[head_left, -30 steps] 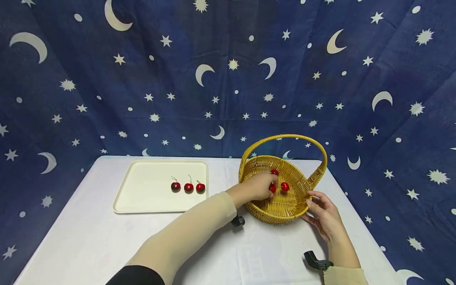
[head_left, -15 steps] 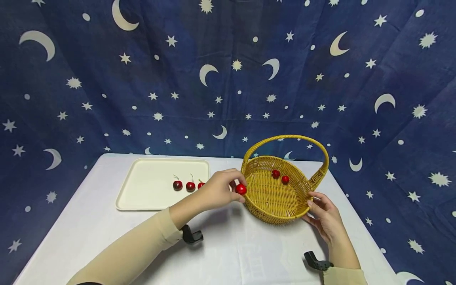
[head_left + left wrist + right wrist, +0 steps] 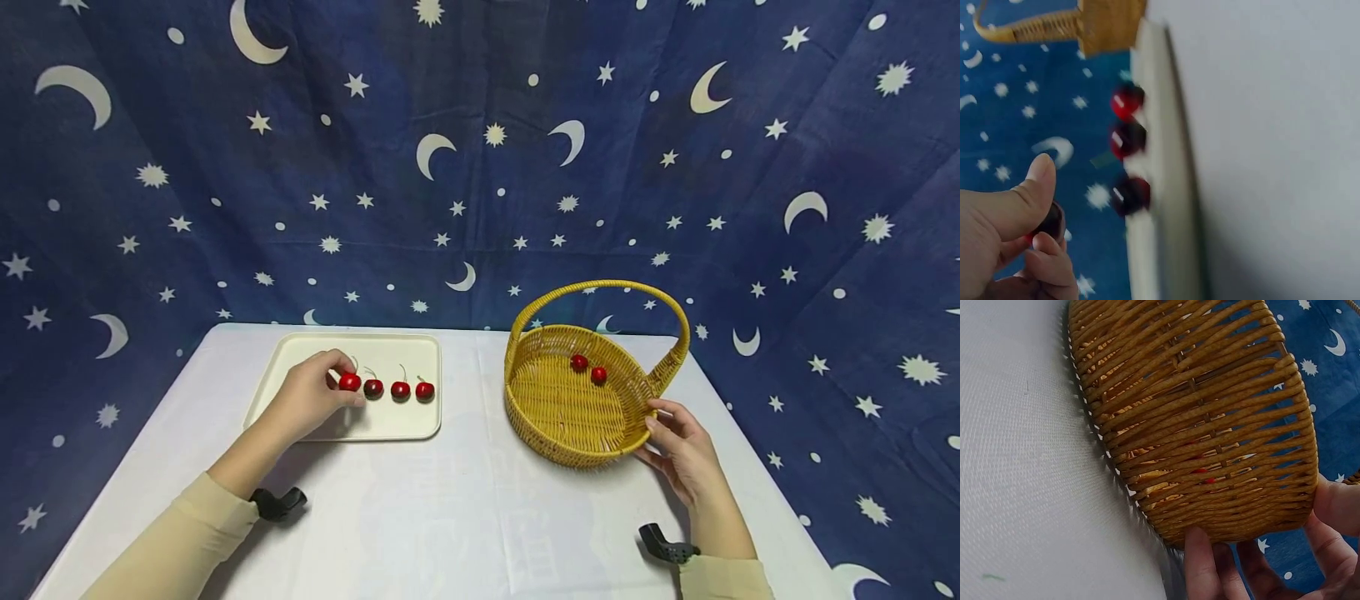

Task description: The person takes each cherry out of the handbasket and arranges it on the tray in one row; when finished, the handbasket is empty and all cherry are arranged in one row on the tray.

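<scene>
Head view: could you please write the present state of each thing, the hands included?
Tray: flat on the table
Three tray cherries: in a row
Held cherry: pinched, over the tray
Left hand: holding that cherry
Basket: handle up
Two basket cherries: lying inside
Right hand: gripping the basket

No text, label, brand or number could be read. Faint, character-like marks (image 3: 538,558) showed on the near middle of the white worktop (image 3: 420,533), too pale to make out. A small green mark (image 3: 993,577) on the worktop, in the right wrist view, was likewise unreadable.
</scene>
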Tool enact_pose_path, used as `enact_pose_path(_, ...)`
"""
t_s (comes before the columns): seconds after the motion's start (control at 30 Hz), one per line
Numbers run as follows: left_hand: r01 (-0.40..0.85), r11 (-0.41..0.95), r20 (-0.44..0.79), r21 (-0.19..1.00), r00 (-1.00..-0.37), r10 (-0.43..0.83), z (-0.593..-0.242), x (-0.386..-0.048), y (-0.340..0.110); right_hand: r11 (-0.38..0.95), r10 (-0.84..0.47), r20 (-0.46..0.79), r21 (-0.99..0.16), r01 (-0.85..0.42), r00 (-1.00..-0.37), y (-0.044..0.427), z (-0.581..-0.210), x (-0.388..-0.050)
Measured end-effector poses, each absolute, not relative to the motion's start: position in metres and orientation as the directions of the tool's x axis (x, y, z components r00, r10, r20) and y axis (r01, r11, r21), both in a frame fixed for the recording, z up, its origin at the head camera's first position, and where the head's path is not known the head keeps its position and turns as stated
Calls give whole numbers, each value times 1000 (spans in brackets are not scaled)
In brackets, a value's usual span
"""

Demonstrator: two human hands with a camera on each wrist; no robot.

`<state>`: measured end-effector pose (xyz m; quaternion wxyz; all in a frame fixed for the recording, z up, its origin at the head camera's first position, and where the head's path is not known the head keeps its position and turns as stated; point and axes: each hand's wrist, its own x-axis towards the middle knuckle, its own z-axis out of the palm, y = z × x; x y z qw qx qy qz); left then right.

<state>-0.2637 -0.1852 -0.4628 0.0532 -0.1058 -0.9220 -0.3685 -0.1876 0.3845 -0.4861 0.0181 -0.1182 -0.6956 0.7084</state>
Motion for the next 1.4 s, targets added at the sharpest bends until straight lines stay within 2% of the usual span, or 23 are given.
enact_pose_path(0.4, 83, 781, 6, 619, -995, 102, -493, -285, -203, -14, 189, -157, -988, 157, -970, 383, -483, -189)
enact_pose_path(0.77, 151, 774, 48, 615, -987, 155, -494, -288, -197, -17, 201, -163, -986, 163, -966, 382, -482, -188)
enact_pose_path(1.4, 131, 777, 25, 616, -989, 147, -494, -292, -198, -16, 205, -170, -985, 170, -964, 382, -484, -188)
